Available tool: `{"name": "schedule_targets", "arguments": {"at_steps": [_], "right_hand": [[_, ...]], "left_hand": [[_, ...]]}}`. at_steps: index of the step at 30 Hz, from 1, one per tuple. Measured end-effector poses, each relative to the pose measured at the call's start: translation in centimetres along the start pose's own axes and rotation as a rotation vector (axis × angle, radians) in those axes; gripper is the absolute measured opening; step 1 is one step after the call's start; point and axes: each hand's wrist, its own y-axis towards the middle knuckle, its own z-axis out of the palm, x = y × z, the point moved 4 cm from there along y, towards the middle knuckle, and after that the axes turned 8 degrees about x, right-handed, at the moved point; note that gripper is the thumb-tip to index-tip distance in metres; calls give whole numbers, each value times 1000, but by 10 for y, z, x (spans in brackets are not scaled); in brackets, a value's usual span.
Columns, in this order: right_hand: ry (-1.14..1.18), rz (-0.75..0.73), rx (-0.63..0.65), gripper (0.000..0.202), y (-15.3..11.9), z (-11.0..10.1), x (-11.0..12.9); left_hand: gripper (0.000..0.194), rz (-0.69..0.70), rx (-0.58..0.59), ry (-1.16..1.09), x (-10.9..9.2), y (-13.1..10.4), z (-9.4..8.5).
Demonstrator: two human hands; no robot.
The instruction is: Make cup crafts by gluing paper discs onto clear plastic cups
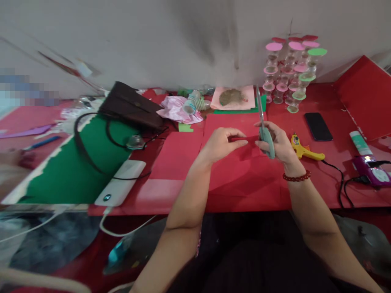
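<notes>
My right hand [281,144] grips a pair of scissors [266,140] by the pale green handles. The blades point away from me and look closed or nearly so. To the left of it, my left hand [220,143] hovers with thumb and fingers apart, and nothing shows between them. Below both hands lie sheets of red paper [238,183] on the red tabletop. A yellow glue gun [307,153] rests just right of my right hand, its black cord running toward the table's front edge.
Connected clear bottle pieces with pink and green discs [287,77] stand by the wall. A black phone [318,126], glue stick [360,142] and purple power strip [372,169] are right. A dark bag [130,106], white power bank [122,183] and green board [76,158] are left, near another person's blurred hand [14,167].
</notes>
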Motion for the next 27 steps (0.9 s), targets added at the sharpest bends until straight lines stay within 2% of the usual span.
{"name": "schedule_targets", "arguments": {"at_steps": [2, 4, 6, 9, 12, 15, 18, 22, 27], "right_hand": [[6, -30, -43, 54, 0, 2, 0], [42, -58, -132, 49, -3, 4, 3], [70, -70, -175, 46, -7, 6, 7], [93, -44, -77, 48, -15, 13, 9], [128, -30, 151, 49, -23, 29, 6], [164, 31, 376, 51, -30, 49, 0], [192, 110, 472, 57, -34, 64, -5], [225, 155, 482, 60, -34, 71, -8], [266, 156, 453, 59, -32, 68, -15]], "left_hand": [[8, -23, -43, 21, 1, 0, 1], [12, -30, -218, -99, 6, 1, -4], [16, -40, -436, -347, 15, 1, -12], [19, -96, -669, -767, 32, 3, -20], [20, -160, -805, -1082, 45, 7, -23], [17, -200, -865, -1224, 51, 9, -23], [18, -199, -899, -1269, 55, 8, -23], [16, -171, -895, -1289, 57, 7, -25], [19, -139, -904, -1303, 54, 6, -25]]}}
